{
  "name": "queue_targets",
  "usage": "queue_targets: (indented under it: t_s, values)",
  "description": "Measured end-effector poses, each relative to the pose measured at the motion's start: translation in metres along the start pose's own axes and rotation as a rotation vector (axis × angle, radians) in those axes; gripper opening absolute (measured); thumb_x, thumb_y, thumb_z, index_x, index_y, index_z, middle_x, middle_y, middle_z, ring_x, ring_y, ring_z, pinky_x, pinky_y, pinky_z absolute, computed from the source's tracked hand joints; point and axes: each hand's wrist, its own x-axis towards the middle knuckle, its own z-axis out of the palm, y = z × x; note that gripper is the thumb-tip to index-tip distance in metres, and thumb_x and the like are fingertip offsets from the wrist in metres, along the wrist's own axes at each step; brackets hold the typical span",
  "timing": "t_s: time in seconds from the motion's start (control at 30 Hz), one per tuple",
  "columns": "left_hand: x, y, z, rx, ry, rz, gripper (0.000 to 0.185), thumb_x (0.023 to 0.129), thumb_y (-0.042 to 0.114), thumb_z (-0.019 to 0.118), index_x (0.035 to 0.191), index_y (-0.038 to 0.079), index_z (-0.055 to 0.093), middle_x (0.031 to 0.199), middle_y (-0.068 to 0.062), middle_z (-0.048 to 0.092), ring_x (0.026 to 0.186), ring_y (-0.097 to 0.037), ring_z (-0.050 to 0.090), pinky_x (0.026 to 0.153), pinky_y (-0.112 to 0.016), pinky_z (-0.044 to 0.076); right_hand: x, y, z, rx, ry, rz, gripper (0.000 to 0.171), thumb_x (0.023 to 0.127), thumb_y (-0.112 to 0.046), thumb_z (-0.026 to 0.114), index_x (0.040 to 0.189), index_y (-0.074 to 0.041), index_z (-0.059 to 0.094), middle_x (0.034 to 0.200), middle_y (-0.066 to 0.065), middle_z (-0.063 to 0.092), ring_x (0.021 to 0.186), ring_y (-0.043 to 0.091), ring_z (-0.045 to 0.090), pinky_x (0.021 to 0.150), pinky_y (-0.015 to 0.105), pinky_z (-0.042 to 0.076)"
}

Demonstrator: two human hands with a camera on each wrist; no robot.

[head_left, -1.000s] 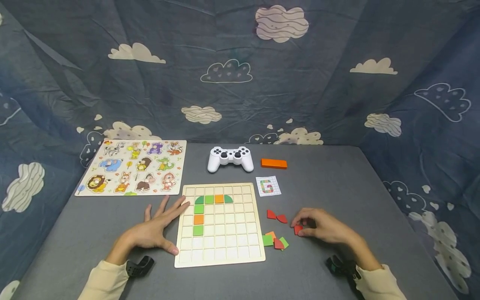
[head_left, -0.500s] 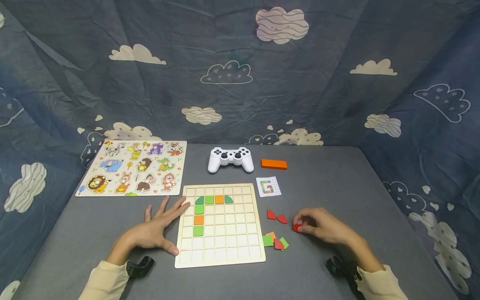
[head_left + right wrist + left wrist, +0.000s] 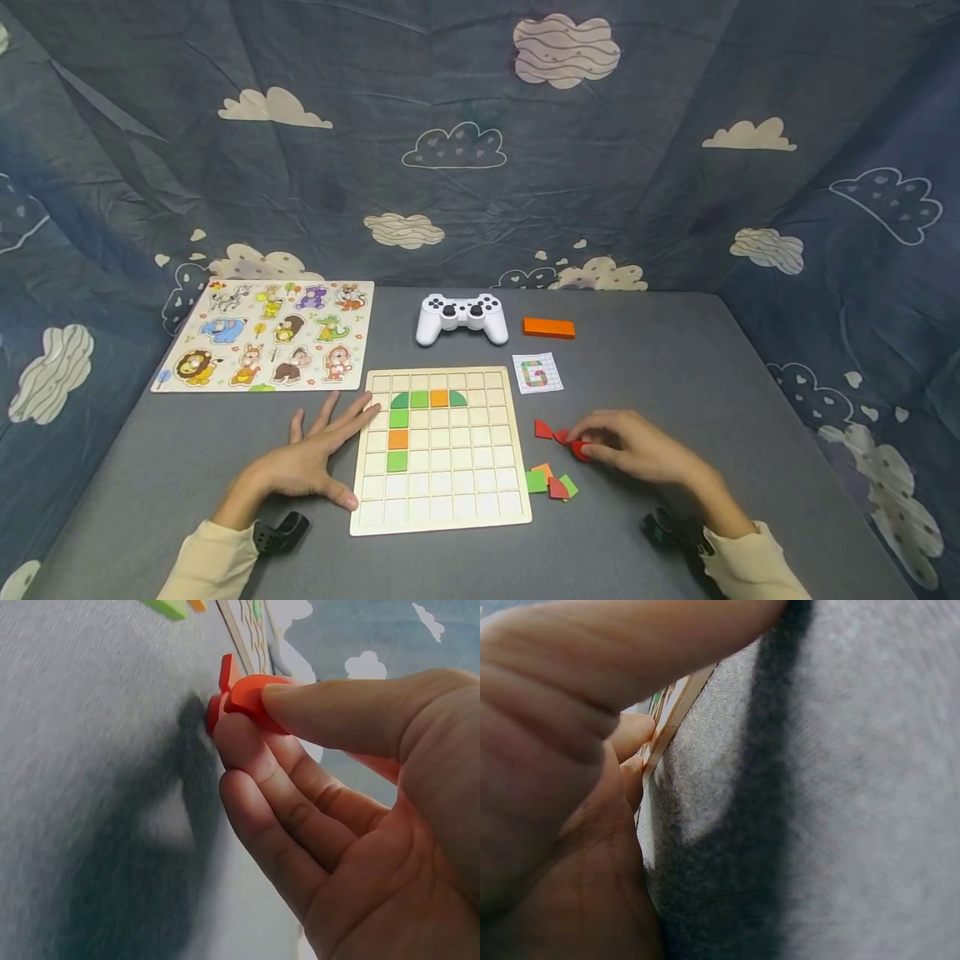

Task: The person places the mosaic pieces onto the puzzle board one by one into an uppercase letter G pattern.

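Observation:
My right hand [image 3: 641,446] pinches a red rounded tile [image 3: 255,701] between thumb and fingers, low over the table in the head view. Right by those fingertips, another red tile [image 3: 561,436] is partly covered; a second loose one, a red quarter-round tile [image 3: 543,429], lies just left of it. With fingers spread, my left hand [image 3: 311,457] rests along the left edge of the pale wooden grid board [image 3: 450,505]. Green and orange tiles fill a top row and left column on that board, including a green square [image 3: 397,461]. In the left wrist view, the thumb hides much of the board.
A small pile with a green tile [image 3: 536,481] and a red tile [image 3: 558,488] lies at the board's right edge. Above are a pattern card [image 3: 537,372], an orange block [image 3: 549,327] and a white game controller [image 3: 461,318]. An animal puzzle [image 3: 255,354] lies back left.
My right hand has picked the red tile up from the table, turned it, and moved slightly left with it toward the other red tiles. The left hand stays put.

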Motion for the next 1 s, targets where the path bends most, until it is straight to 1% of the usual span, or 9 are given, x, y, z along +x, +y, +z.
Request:
queue_targets:
  t_s: [0.2,0.3,0.4,0.63,0.83,0.93,1.0]
  values:
    - [0.000,-0.001,0.000,0.007,0.003,0.001,0.129,0.058,0.049,0.090,0.162,0.018,0.020,0.170,-0.011,0.001,0.149,-0.047,-0.024,0.101,-0.077,-0.024,0.012,-0.010,0.003,0.011,0.003,0.014,0.015,0.094,-0.012,0.069,0.109,-0.013,0.070,0.089,-0.010,0.065,0.080,0.004,0.057,0.072,0.024,0.051]
    - [0.001,-0.001,0.001,0.007,0.003,0.001,0.129,0.059,0.050,0.090,0.162,0.018,0.020,0.170,-0.011,0.001,0.149,-0.047,-0.024,0.101,-0.077,-0.024,0.019,-0.017,0.005,0.010,-0.009,0.040,0.014,0.094,-0.012,0.068,0.108,-0.014,0.069,0.087,-0.010,0.065,0.078,0.005,0.058,0.072,0.023,0.051]
    - [0.001,-0.002,0.001,0.010,0.002,-0.003,0.128,0.059,0.050,0.090,0.162,0.018,0.020,0.170,-0.011,0.001,0.149,-0.047,-0.024,0.101,-0.077,-0.024,0.027,-0.023,0.007,0.009,-0.016,0.039,0.014,0.094,-0.013,0.069,0.107,-0.015,0.067,0.087,-0.010,0.066,0.078,0.005,0.059,0.073,0.024,0.052]
    - [0.002,-0.003,0.001,0.013,0.003,-0.003,0.129,0.058,0.051,0.090,0.162,0.018,0.020,0.170,-0.011,0.001,0.149,-0.047,-0.024,0.100,-0.077,-0.024,0.047,-0.036,0.015,0.015,-0.041,-0.031,0.012,0.094,-0.014,0.070,0.106,-0.015,0.067,0.088,-0.008,0.069,0.079,0.005,0.062,0.074,0.024,0.054]
    - [0.002,-0.003,0.001,0.010,0.006,0.001,0.129,0.058,0.050,0.090,0.161,0.018,0.020,0.170,-0.011,0.001,0.149,-0.047,-0.023,0.100,-0.077,-0.024,0.069,-0.053,0.026,0.014,-0.065,-0.066,0.009,0.094,-0.015,0.070,0.102,-0.018,0.066,0.087,-0.011,0.067,0.077,0.004,0.060,0.073,0.023,0.054]
    - [0.001,-0.003,0.001,0.010,0.004,-0.003,0.129,0.058,0.050,0.090,0.161,0.018,0.020,0.170,-0.011,0.000,0.149,-0.047,-0.023,0.100,-0.077,-0.024,0.080,-0.062,0.032,0.009,-0.068,-0.085,0.009,0.095,-0.015,0.069,0.102,-0.018,0.064,0.086,-0.011,0.067,0.076,0.003,0.059,0.073,0.023,0.053]
    - [0.001,-0.002,0.000,0.004,0.003,0.001,0.128,0.059,0.049,0.090,0.161,0.018,0.020,0.170,-0.011,0.000,0.149,-0.048,-0.024,0.100,-0.078,-0.024,0.086,-0.069,0.038,0.010,-0.072,-0.105,0.008,0.095,-0.014,0.068,0.101,-0.016,0.064,0.086,-0.009,0.068,0.076,0.002,0.059,0.073,0.023,0.053]
